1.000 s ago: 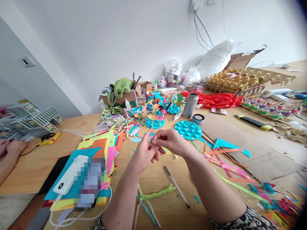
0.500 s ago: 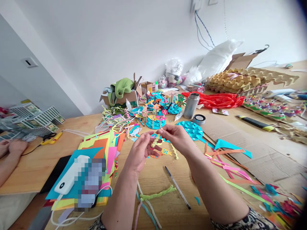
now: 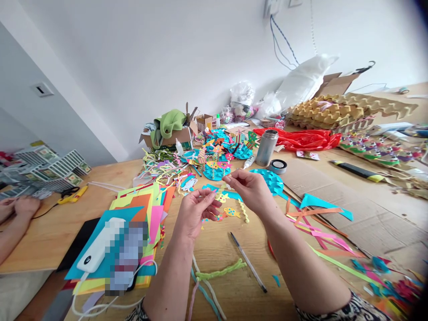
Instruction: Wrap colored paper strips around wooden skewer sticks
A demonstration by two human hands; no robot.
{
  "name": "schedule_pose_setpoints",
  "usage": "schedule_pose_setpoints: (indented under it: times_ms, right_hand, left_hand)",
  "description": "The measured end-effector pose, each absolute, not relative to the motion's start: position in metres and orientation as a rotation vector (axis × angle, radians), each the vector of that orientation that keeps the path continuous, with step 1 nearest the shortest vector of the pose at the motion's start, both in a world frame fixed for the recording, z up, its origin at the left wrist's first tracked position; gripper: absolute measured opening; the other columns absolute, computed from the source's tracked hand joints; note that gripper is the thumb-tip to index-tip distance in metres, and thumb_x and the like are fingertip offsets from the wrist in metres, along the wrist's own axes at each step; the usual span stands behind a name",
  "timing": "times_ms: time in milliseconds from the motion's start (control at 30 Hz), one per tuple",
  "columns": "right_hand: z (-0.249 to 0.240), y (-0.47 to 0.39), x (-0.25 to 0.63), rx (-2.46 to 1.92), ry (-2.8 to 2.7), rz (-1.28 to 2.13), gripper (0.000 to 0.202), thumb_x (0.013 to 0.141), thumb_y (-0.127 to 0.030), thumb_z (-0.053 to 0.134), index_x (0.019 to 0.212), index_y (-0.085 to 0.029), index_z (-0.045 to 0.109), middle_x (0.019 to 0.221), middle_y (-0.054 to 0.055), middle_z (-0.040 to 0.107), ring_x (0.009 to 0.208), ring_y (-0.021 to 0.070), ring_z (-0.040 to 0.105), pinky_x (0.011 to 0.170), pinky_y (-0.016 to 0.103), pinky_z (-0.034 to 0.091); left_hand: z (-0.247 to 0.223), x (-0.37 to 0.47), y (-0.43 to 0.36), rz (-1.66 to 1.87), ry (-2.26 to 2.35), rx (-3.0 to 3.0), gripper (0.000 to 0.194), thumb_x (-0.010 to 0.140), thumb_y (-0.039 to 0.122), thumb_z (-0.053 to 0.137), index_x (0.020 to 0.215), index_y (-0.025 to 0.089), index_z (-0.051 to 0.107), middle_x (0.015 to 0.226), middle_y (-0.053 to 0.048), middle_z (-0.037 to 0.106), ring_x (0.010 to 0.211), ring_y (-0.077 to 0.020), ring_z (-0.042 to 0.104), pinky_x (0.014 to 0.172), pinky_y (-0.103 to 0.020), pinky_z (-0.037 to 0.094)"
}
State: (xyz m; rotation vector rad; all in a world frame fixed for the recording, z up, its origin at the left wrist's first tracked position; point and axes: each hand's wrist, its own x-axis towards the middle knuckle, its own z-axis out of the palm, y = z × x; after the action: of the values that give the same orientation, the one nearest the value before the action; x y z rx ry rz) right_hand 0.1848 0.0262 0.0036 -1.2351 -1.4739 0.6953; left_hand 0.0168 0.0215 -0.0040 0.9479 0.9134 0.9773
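Observation:
My left hand [image 3: 195,211] is above the middle of the table, its thumb and fingers closed round one end of a pale yellow twisted strip [image 3: 221,192]. To its right, my right hand [image 3: 249,189] pinches the strip's upper end between thumb and fingertips. Another yellow twisted piece [image 3: 244,211] lies below my right hand. A yellow paper fish [image 3: 231,212] with blue dots rests on the table beside it. Nearer to me are a pen [image 3: 248,262] and a green twisted strip [image 3: 222,270], which lies across pink, blue and white strands.
Coloured paper [image 3: 133,209], a white power bank [image 3: 102,243] and a blurred-out device are at left. A metal bottle [image 3: 266,147], blue egg-tray disc [image 3: 267,180] and cutter [image 3: 356,171] stand or lie farther back. Another person's hands [image 3: 25,205] are at far left.
My hands have moved slightly apart, the left one down and to the left. More of the pale yellow strip shows between them.

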Motion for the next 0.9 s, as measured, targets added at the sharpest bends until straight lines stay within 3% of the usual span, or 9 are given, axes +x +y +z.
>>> schedule_pose_setpoints:
  times_ms: [400, 667, 900]
  right_hand:
    - [0.0083, 0.0223, 0.1823, -1.269, -1.526, 0.729, 0.037, 0.082, -0.051, 0.057, 0.067, -0.017, 0.060, 0.062, 0.002, 0.056, 0.059, 0.0142, 0.048, 0.054, 0.027, 0.035]
    - [0.0051, 0.0267, 0.1837, -1.309, -1.542, 0.829, 0.037, 0.083, -0.050, 0.053, 0.068, -0.016, 0.060, 0.060, 0.002, 0.056, 0.056, 0.0137, 0.048, 0.052, 0.026, 0.036]
    - [0.0033, 0.0305, 0.1878, -1.336, -1.471, 0.912, 0.042, 0.075, -0.057, 0.059, 0.061, -0.017, 0.057, 0.056, 0.001, 0.056, 0.053, 0.0127, 0.048, 0.050, 0.025, 0.038]
  left_hand:
    - [-0.0076, 0.0199, 0.0227, 1.019, 0.917, 0.903, 0.035, 0.056, 0.026, 0.081, 0.082, 0.010, 0.063, 0.066, -0.005, 0.070, 0.050, -0.0116, 0.061, 0.044, -0.022, 0.052]
    - [-0.0110, 0.0240, 0.0210, 0.961, 1.019, 1.026, 0.025, 0.063, 0.022, 0.074, 0.081, 0.011, 0.062, 0.070, -0.008, 0.072, 0.052, -0.0133, 0.063, 0.046, -0.024, 0.053]
    - [-0.0145, 0.0229, 0.0230, 0.874, 1.031, 1.058, 0.022, 0.062, 0.020, 0.073, 0.077, 0.011, 0.061, 0.066, -0.007, 0.071, 0.050, -0.0125, 0.062, 0.045, -0.022, 0.051]
